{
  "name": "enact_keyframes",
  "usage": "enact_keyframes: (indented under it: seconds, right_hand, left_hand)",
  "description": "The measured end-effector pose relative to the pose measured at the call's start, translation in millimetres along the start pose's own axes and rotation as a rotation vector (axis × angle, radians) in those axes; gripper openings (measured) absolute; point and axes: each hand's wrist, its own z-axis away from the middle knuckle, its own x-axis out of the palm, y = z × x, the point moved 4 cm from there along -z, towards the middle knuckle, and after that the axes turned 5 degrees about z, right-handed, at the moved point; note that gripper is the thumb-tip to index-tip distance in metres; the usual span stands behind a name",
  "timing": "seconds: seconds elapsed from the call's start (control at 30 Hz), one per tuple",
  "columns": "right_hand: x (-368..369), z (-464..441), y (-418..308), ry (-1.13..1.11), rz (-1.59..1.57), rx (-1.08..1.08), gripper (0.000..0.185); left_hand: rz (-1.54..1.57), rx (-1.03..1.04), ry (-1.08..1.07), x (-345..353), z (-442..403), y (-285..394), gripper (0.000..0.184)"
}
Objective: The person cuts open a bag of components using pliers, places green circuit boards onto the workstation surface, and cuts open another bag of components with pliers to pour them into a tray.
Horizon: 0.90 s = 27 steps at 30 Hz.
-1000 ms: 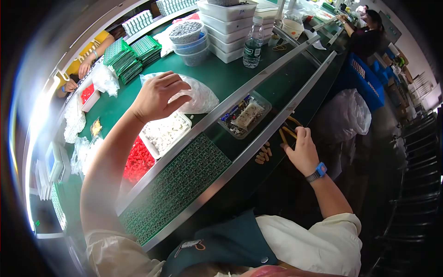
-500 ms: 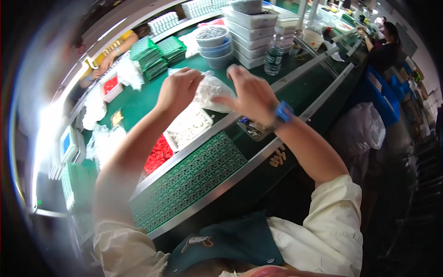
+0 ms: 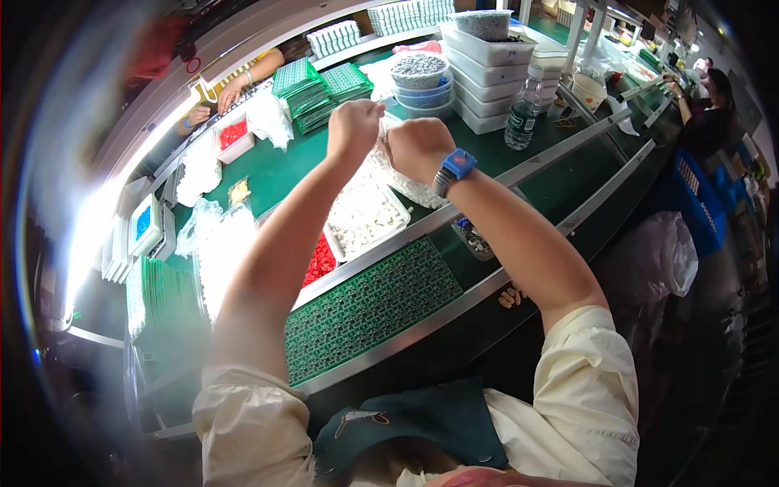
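Note:
My left hand (image 3: 355, 130) is closed, its fingers pinched at the top of a clear plastic bag (image 3: 415, 191) of small white parts. My right hand (image 3: 418, 150), below a blue wrist strap (image 3: 460, 162), is curled in a fist on the same bag, its fingertips turned away from view. Under my forearms stands a white tray (image 3: 378, 244) of loose white pieces, beside red parts (image 3: 320, 264). Nearer me, a panel of green circuit boards (image 3: 373, 307) lies between two metal rails.
Stacked white bins (image 3: 487, 77), round tubs (image 3: 422, 93) and a water bottle (image 3: 523, 114) stand beyond my right hand. Green board stacks (image 3: 300, 93) are at the back left. Another person's hand (image 3: 233, 93) rests across the bench. A metal rail (image 3: 544, 166) runs along the right.
My right hand has moved in beside my left, and its spread fingers have curled closed at the bag. The whole view has shifted, so the bench appears further right and lower.

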Motion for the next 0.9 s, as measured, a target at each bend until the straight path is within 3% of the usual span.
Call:
enact_keyframes:
  seconds: [0.23, 0.5, 0.57, 0.6, 0.7, 0.9]
  right_hand:
    - [5.0, 25.5, -6.0, 0.055, 0.031, -0.017, 0.019]
    - [4.2, 33.2, -9.5, 0.028, -0.027, 0.019, 0.023]
    - [-0.6, 29.7, -5.8, 0.037, -0.011, 0.127, 0.025]
    - [0.9, 25.6, -8.4, 0.035, -0.012, 0.124, 0.025]
    - [-10.3, 10.3, -21.6, 0.568, 0.116, 0.143, 0.028]
    - [41.4, -25.5, -24.3, 0.26, 0.086, 0.265, 0.024]
  left_hand:
    - [-0.15, -0.058, 0.194, 14.0, -21.5, -27.3, 0.026]
    - [-0.108, -0.463, 0.362, 12.4, -33.4, -59.0, 0.024]
    - [0.405, -0.516, 0.128, 19.6, -38.4, -49.0, 0.023]
    - [0.406, -0.519, 0.131, 12.2, -38.5, -45.2, 0.023]
    - [0.815, -0.554, -0.106, 3.3, -33.3, -32.9, 0.024]
    - [0.822, -0.474, -0.2, -38.5, -2.2, -13.3, 0.036]
